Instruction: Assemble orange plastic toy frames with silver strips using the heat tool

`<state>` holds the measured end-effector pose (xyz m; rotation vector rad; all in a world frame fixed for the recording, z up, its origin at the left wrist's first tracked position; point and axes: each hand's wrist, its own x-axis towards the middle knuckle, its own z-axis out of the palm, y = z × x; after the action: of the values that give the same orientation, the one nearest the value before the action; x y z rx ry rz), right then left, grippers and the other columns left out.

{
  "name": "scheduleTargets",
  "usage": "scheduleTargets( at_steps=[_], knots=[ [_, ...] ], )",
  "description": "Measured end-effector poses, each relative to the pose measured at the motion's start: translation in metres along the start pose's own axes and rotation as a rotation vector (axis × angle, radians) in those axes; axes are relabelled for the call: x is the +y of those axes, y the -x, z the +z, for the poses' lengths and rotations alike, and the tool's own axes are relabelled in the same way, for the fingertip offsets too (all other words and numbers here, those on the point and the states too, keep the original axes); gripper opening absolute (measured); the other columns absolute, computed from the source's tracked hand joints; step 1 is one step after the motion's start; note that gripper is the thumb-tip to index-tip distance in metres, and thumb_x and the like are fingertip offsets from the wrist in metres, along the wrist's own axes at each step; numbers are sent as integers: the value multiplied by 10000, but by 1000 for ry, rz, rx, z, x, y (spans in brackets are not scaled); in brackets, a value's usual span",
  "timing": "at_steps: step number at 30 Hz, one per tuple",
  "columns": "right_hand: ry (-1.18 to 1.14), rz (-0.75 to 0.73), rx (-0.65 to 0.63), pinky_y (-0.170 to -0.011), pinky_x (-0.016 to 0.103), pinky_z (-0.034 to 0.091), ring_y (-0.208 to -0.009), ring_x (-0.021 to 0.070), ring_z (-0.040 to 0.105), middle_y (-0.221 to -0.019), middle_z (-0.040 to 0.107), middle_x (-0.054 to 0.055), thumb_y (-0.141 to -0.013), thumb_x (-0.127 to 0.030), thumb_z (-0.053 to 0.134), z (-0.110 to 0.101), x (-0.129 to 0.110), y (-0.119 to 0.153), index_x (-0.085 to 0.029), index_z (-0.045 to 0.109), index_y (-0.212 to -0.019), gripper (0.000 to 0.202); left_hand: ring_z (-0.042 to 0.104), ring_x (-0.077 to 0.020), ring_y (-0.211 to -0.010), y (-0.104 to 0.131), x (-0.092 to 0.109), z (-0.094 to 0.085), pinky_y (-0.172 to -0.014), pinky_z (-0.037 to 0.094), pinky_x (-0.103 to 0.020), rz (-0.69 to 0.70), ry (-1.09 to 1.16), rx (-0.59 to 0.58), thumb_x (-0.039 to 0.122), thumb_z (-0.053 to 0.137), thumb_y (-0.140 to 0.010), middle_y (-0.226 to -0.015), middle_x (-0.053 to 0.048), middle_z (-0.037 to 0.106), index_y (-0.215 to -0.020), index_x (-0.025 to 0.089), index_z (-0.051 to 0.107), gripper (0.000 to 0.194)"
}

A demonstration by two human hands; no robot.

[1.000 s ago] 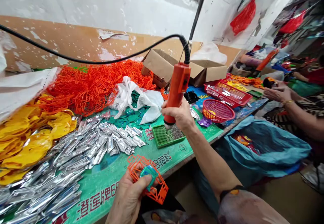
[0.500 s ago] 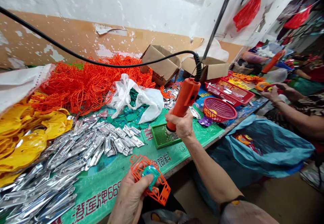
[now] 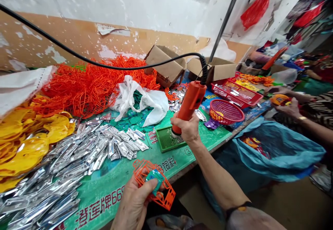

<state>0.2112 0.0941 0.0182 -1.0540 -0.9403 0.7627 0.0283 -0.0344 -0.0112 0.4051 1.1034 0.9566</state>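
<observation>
My left hand (image 3: 139, 195) is closed on an orange plastic frame (image 3: 166, 198), its thumb pressing a small green plastic piece (image 3: 158, 185) against it. This pair is held over the near edge of the table. My right hand (image 3: 188, 127) wraps round an orange electric screwdriver (image 3: 191, 100), held tilted with its tip down in a green mesh tray (image 3: 166, 145). Small metal bits, probably screws, lie in the tray around the tip. A black cable (image 3: 117, 67) runs from the top of the screwdriver to the left.
Silver metal plates (image 3: 104, 146), yellow plastic parts (image 3: 26, 150) and a heap of orange frames (image 3: 99, 84) cover the left. A white bag (image 3: 153, 103) with green pieces lies mid-table. Red baskets (image 3: 226, 112), cardboard boxes (image 3: 221, 70) and a blue bag (image 3: 281, 150) are right. A co-worker's hands (image 3: 290, 107) hold an orange-yellow part.
My hands stay almost where they were, the screwdriver tip still in the tray. At the right, the co-worker's hands and the part they hold have shifted slightly.
</observation>
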Motion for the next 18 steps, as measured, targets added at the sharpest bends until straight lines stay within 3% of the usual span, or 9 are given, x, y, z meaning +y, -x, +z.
scheduleTargets(
  at_steps=[12, 18],
  knots=[
    [8, -23, -5, -535, 280, 445, -510, 111, 508, -573, 588, -62, -538, -206, 788, 3, -5, 5, -198, 549, -657, 268, 709, -199, -641, -5, -4, -7, -571, 559, -281, -16, 16, -8, 238, 854, -619, -770, -43, 760, -963, 144, 631, 420],
    [2, -27, 24, -531, 288, 448, -506, 116, 517, -591, 610, -45, -530, -190, 771, 0, -8, 1, -177, 605, -667, 216, 692, -164, -613, -7, -3, -4, -588, 567, -262, -23, 77, -4, 221, 890, -570, -727, -4, 743, -877, 159, 648, 396]
  ],
)
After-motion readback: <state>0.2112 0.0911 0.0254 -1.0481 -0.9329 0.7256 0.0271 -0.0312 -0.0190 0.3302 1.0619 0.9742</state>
